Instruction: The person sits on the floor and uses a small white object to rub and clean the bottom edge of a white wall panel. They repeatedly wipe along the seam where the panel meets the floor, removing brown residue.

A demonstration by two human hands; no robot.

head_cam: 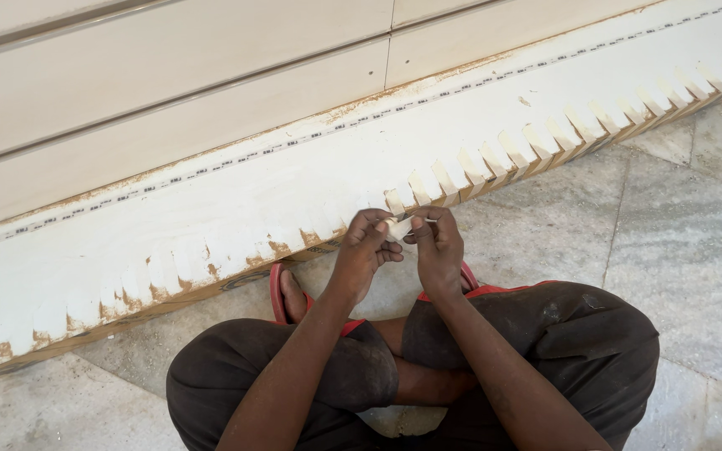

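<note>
A grey marbled stone floor fills the lower right of the view, and a long white board lies across it on a slant, running from about eight o'clock up to two o'clock. The board's near edge carries a row of short masking-tape strips, folded over the brown edge one beside the next like teeth. Beyond it, from nine to twelve o'clock, stand pale cream panels with narrow grooves between them.

The person sits cross-legged on the floor in dark trousers, with a red sandal showing at about seven o'clock of the hands. Both hands meet near the centre, just in front of the board's near edge. The left hand and the right hand each pinch an end of a small piece of pale tape between thumb and fingertips; the other fingers are curled in.

The piece looks very light, thin and limp, likely sticky on one side, so it would probably curl or cling to itself if let slack. Holding it by its two ends, kept taut, seems the safest grip. The board's face looks smooth and dusty, smeared with brown near the edge.
</note>
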